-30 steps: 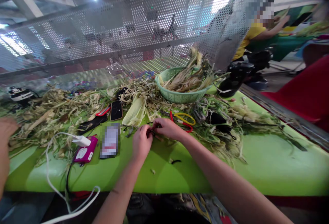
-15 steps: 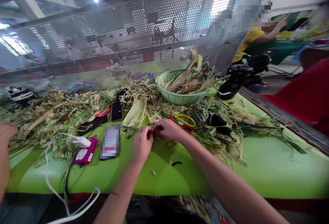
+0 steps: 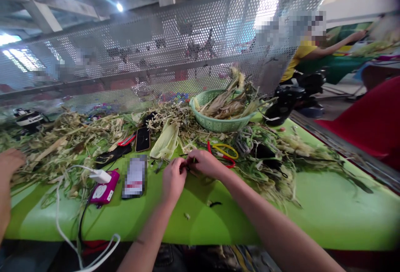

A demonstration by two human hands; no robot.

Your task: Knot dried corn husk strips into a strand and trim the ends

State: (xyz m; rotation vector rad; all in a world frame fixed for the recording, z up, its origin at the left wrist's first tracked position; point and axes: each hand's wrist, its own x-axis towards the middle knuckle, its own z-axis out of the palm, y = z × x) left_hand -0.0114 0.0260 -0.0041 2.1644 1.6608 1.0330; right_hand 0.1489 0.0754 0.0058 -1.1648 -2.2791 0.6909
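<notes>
My left hand and my right hand meet over the bright green table, fingertips pinched together on a small dark piece that is too small to name. Both hands are closed around it. Just behind my right hand lie scissors with yellow and red handles. A pale corn husk rests behind my left hand. A small black scrap lies on the table below my hands.
Dried husks and green leaves cover the table's back. A green basket of husks stands at the back. Phones and a pink device with a white cable lie left. Another person's hand shows at far left. A perforated metal screen rises behind.
Both hands stay pinched together on the small piece, shifting only slightly. The camera tilted up a little.
</notes>
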